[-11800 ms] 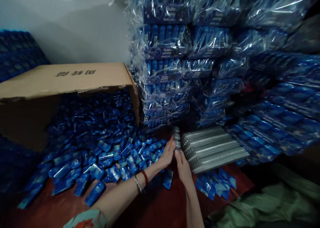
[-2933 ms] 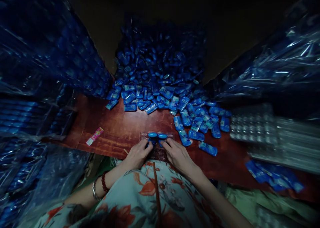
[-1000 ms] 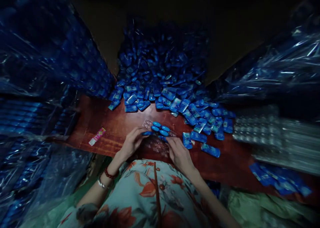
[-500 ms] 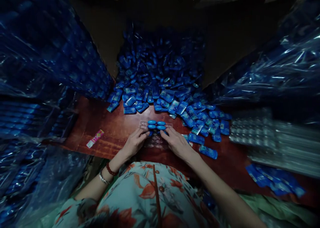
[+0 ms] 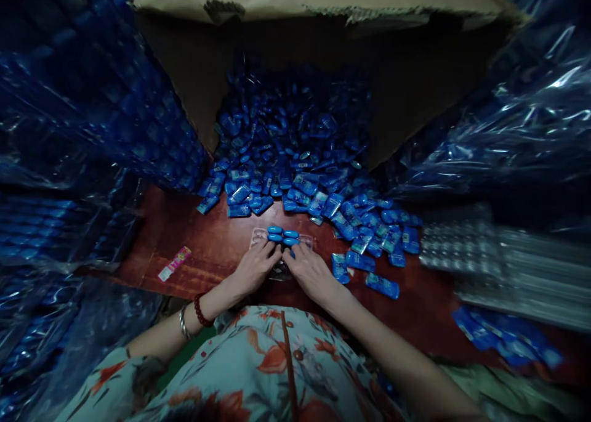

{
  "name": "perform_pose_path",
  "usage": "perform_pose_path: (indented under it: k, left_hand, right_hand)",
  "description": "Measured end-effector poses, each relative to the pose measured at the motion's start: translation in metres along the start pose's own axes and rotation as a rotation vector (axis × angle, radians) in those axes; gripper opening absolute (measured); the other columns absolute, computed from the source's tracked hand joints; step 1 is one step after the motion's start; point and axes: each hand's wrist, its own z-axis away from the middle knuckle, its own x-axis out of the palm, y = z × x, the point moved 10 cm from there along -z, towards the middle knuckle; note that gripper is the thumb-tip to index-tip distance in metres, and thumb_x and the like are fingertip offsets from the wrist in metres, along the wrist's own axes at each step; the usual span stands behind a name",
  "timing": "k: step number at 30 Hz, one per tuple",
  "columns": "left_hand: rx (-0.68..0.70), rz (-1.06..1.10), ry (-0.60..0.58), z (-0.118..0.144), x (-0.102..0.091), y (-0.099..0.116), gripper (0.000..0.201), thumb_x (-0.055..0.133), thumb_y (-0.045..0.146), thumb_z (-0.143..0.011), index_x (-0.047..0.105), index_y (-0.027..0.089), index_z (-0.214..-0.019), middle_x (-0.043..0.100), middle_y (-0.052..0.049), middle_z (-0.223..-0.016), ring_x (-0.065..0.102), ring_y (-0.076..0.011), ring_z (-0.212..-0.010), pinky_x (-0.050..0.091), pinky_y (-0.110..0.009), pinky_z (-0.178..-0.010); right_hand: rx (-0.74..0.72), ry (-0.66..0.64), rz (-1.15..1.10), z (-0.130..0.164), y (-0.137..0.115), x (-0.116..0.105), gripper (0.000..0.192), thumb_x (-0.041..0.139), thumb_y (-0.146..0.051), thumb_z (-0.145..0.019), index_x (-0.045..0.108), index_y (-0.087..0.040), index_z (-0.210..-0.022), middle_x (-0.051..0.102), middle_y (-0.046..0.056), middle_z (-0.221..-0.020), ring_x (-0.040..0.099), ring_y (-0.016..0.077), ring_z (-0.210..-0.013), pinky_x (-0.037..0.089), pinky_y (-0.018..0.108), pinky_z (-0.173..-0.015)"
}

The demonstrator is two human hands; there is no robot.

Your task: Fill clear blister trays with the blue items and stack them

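A clear plastic tray [image 5: 259,235] with moulded hollows lies on the table in front of me. Several small, rounded blue packs [image 5: 276,230] sit in two columns in its middle. My left hand [image 5: 257,263] bends its fingers over the near part of the tray, the tips closed at the left column. Opposite it, my right hand [image 5: 308,269] has its fingers closed at the right column, with a bit of blue showing at the tips. Both hands hide most of the tray's near rows.
A large heap of blue packs [image 5: 295,138] spills from an open cardboard box [image 5: 406,71]. Loose packs [image 5: 382,285] lie right of my hands. Stacked clear trays [image 5: 512,268] stand at the right, a pink strip [image 5: 174,263] at the left. Plastic-wrapped blue stacks [image 5: 106,95] flank the box.
My hands have come closer together over the tray, covering more of its near part. The view has shifted a little, showing more of the box's top flap.
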Motion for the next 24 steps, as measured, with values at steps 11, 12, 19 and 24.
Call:
perform_pose_path:
  k: [11, 12, 19, 24]
  left_hand:
    - [-0.117, 0.166, 0.324, 0.02, -0.007, -0.02, 0.044, 0.043, 0.011, -0.089, 0.046, 0.025, -0.13, 0.053, -0.012, -0.112, 0.053, -0.02, -0.1, 0.05, -0.034, -0.078]
    - [-0.112, 0.162, 0.328, 0.022, -0.009, -0.02, 0.045, 0.044, 0.011, -0.088, 0.045, 0.026, -0.131, 0.053, -0.012, -0.113, 0.053, -0.0204, -0.102, 0.05, -0.035, -0.08]
    - [-0.471, 0.024, 0.426, 0.046, -0.036, -0.083, 0.034, 0.048, 0.018, -0.088, 0.053, 0.023, -0.121, 0.054, -0.011, -0.111, 0.052, -0.0219, -0.1, 0.047, -0.039, -0.084]
    - [-0.493, -0.19, 0.11, 0.003, -0.02, -0.128, 0.039, 0.048, 0.02, -0.085, 0.051, 0.012, -0.124, 0.054, -0.019, -0.115, 0.052, -0.0306, -0.102, 0.045, -0.045, -0.082]
  right_hand:
    - [0.093, 0.038, -0.045, -0.013, -0.006, 0.001, 0.034, 0.04, -0.01, -0.089, 0.052, -0.013, -0.121, 0.062, 0.013, -0.101, 0.057, 0.0218, -0.096, 0.052, 0.031, -0.074]
    - [0.097, 0.116, -0.08, -0.004, -0.001, -0.003, 0.036, 0.041, -0.012, -0.09, 0.05, -0.014, -0.124, 0.061, 0.013, -0.106, 0.057, 0.0213, -0.098, 0.051, 0.031, -0.077]
    - [0.399, 0.329, -0.017, 0.106, 0.071, 0.015, 0.048, 0.042, -0.016, -0.086, 0.04, -0.023, -0.133, 0.056, 0.014, -0.112, 0.058, 0.0255, -0.095, 0.051, 0.039, -0.078]
    - [0.346, 0.072, 0.155, 0.107, 0.087, 0.053, 0.066, 0.038, 0.001, -0.075, 0.036, -0.023, -0.137, 0.047, 0.017, -0.131, 0.057, 0.026, -0.092, 0.052, 0.036, -0.068]
